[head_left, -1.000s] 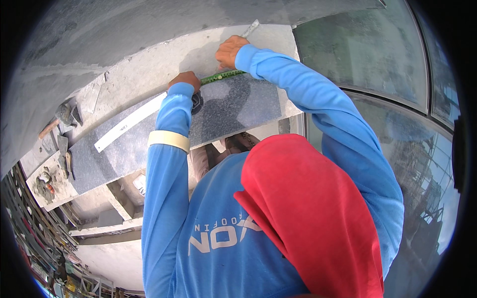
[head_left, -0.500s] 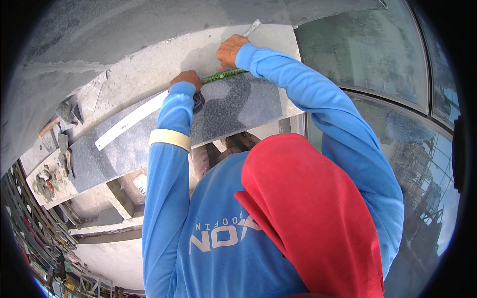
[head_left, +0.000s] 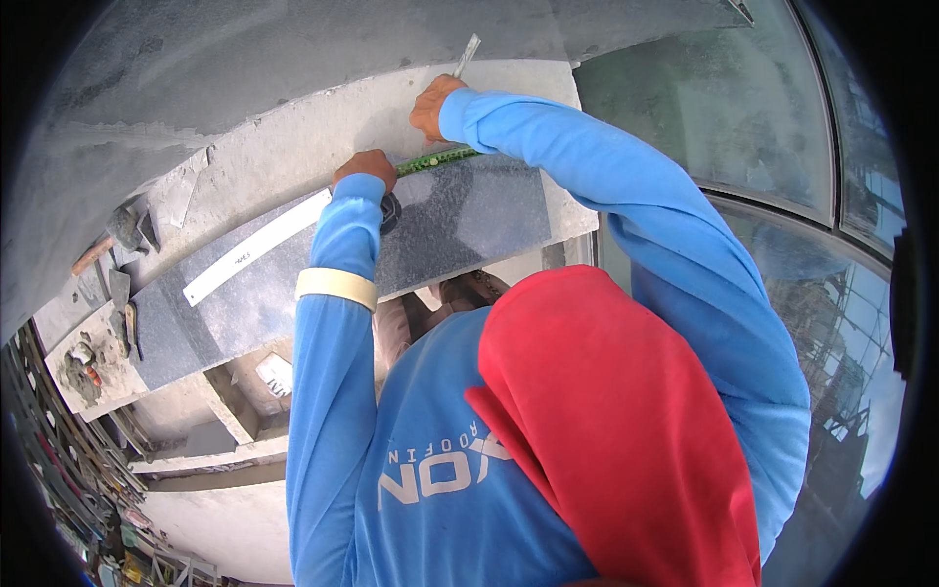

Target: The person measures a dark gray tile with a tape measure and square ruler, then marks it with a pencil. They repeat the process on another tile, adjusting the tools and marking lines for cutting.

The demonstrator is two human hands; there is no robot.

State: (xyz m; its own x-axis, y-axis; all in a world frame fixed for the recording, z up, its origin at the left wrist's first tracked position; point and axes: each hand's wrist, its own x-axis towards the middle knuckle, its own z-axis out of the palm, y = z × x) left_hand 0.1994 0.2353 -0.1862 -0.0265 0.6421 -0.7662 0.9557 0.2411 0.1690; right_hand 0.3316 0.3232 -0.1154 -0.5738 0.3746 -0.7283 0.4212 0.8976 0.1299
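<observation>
The left hand (head_left: pixel 364 168) rests palm-down at the far edge of a long dark grey speckled stone slab (head_left: pixel 460 220), its fingers bent over the near end of a green ruler (head_left: pixel 437 158), pressing it flat where the slab meets a pale concrete ledge (head_left: pixel 293 147). The right hand (head_left: pixel 433 106) sits just beyond the ruler, fingers clenched around a thin pale marking stick (head_left: pixel 467 57) that points up and away from the slab toward the grey wall. The ruler lies along the slab's far edge, running between the two hands. A white strip (head_left: pixel 256 247) lies flat on the slab to the left of the left forearm, angled along its length. The slab rests tilted across the desk (head_left: pixel 230 421), whose pale frame shows below it. Further left, a small board (head_left: pixel 93 362) carries scraps and small tools, and a trowel-like tool (head_left: pixel 127 227) lies on the ledge. Both blue sleeves reach forward, and a red cloth (head_left: pixel 616 430) hangs over the blue shirt below.
</observation>
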